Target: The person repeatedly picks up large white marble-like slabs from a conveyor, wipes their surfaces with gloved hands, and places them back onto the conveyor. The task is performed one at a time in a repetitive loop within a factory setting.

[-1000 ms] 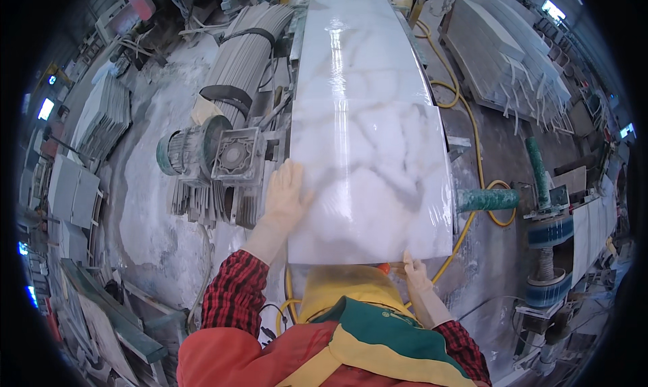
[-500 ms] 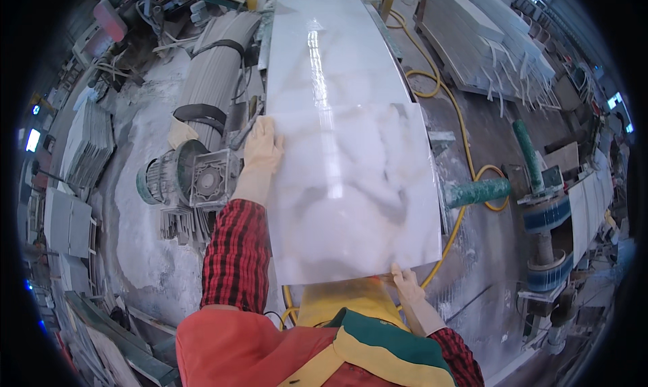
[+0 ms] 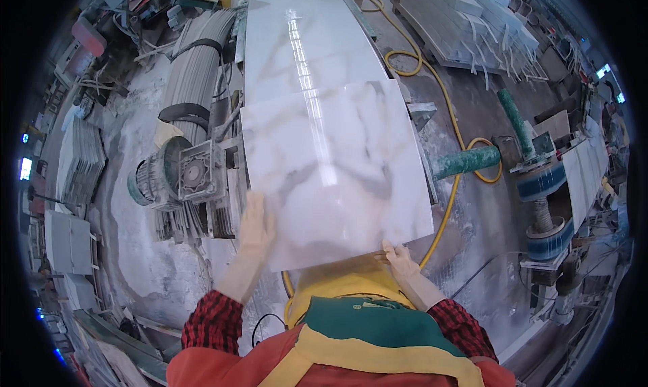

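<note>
A glossy white stone slab with grey and tan veining lies in front of me. Its far end overlaps a longer polished white slab that runs away from me. My right hand, in a pale rubber glove, grips the near edge, thumb on top and the other fingers hidden beneath. My left hand, gloved likewise, rests against the slab's left edge near its close corner, fingers stretched out and pointing forward. A yellow apron shows just below the near edge.
A grey motor with a gearbox stands left of the slab. A green roller juts out on the right, near a yellow hose. Strapped stone strips lie far left, stacked slabs far right.
My left hand has slid back toward me along the slab's left edge. The right hand keeps its grip at the near edge. The whole view has shifted slightly.
</note>
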Demonstrator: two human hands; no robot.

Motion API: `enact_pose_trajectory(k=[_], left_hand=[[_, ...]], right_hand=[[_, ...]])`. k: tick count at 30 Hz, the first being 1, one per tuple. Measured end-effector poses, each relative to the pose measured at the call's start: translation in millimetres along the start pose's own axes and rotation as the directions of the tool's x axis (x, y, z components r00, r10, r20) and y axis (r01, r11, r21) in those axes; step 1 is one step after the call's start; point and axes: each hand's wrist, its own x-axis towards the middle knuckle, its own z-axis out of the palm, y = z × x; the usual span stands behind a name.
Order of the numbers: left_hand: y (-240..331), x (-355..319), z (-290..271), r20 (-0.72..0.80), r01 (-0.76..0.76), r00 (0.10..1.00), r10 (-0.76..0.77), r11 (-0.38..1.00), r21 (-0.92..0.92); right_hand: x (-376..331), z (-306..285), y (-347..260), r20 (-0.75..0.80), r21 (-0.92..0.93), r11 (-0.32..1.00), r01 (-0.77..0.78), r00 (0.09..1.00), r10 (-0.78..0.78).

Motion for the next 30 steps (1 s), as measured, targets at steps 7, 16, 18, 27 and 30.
enact_pose_trajectory(k=[7, 16, 18, 27, 30], left_hand=[[34.7, -137.7, -48.2, 0.376, -0.122, 0.918, 0.125, 0.992, -0.03], [23.6, -40.5, -113.6, 0.344, -0.638, 0.69, 0.637, 0.76, -0.126], [37.0, 35.8, -108.5, 0.171, -0.698, 0.703, 0.69, 0.716, -0.023], [72.7, 315.6, -45.2, 0.356, -0.073, 0.928, 0.113, 0.989, -0.126], [104.0, 322.0, -28.6, 0.374, -0.115, 0.926, 0.05, 0.981, 0.155]], right_hand=[[2.7, 2.2, 0.0, 0.082, 0.213, 0.974, 0.078, 0.992, -0.098], [15.2, 11.2, 18.3, 0.056, 0.086, 0.994, 0.06, 0.996, -0.065], [11.7, 11.2, 10.9, 0.047, 0.075, 0.996, 0.051, 0.997, -0.055], [-7.9, 18.0, -6.2, -0.052, 0.002, 0.988, 0.152, 0.987, -0.152], [-17.6, 24.3, -8.6, -0.063, 0.144, 0.985, 0.1, 0.994, -0.092]])
